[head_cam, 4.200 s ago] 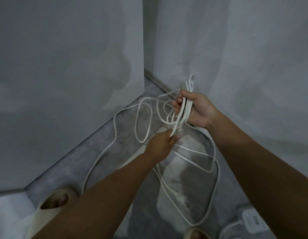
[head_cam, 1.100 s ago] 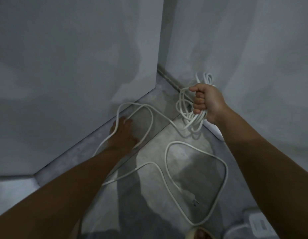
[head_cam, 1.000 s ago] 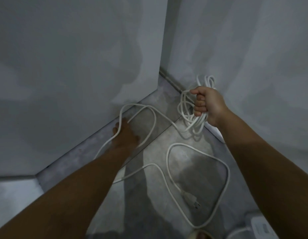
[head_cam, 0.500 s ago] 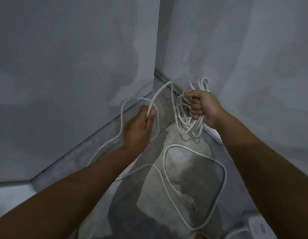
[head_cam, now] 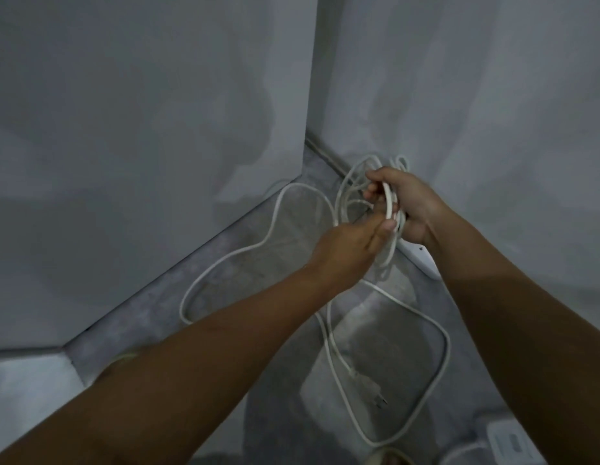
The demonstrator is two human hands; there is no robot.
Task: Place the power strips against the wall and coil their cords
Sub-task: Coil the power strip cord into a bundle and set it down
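Observation:
A long white cord [head_cam: 439,333] trails in loops over the grey floor and ends in a plug [head_cam: 369,387]. My right hand [head_cam: 412,209] holds a bundle of coiled loops of that cord near the corner. My left hand [head_cam: 349,246] pinches a strand and brings it up against the bundle. A white power strip [head_cam: 421,260] lies along the right wall, mostly hidden behind my right wrist. A second white power strip [head_cam: 506,446] shows at the bottom right edge.
Grey walls meet in a corner [head_cam: 308,142] ahead, with a skirting strip along the right wall. A loose cord loop [head_cam: 225,260] lies by the left wall. A toe in a sandal [head_cam: 389,459] peeks in at the bottom.
My left hand picked a strand up from the floor by the left wall and carried it right, up to the bundle in my right hand. The floor loop shrank.

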